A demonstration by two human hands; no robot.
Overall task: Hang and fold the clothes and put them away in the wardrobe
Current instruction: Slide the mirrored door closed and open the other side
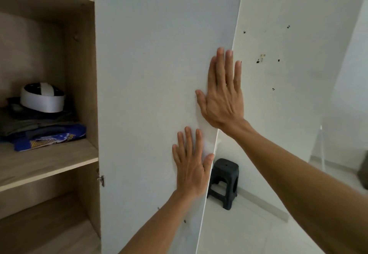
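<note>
Wardrobe door (151, 74) bears the left hand (191, 164) and right hand (223, 92), fingers straight and holding nothing, so a hard shove may slam it and nip the left thumb at its edge.

left hand (190, 166), right hand (223, 96) flat on wardrobe door (155, 74)

Wall (298, 25): white, on your far right, speckled with small dark marks (258, 61).
Stool (224, 182): 1, black, you see it upright on the pale floor (249, 234).
</note>
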